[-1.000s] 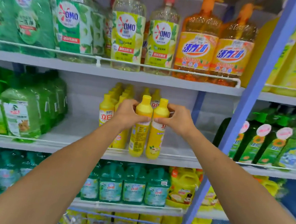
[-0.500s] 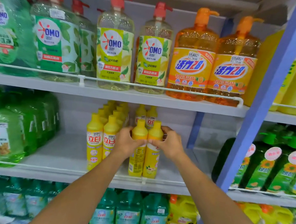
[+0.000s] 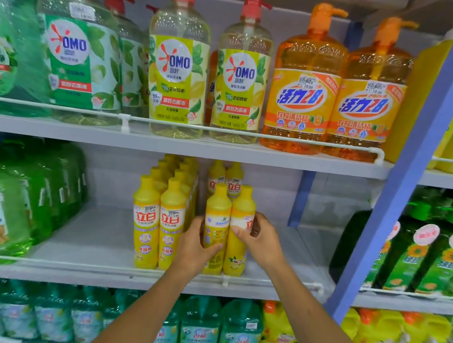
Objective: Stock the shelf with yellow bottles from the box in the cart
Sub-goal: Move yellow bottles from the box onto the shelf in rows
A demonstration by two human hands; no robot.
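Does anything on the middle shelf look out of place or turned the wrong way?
The left yellow bottle, held by the left hand, shows its back label; the right yellow bottle, held by the right hand, is turned partly sideways. The two front bottles beside them show red front labels. All stand upright; nothing looks spilled.

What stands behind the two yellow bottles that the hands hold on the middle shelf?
Two more yellow bottles stand behind the held pair; only their caps and upper labels show. Their lower parts, and anything further back, are covered.
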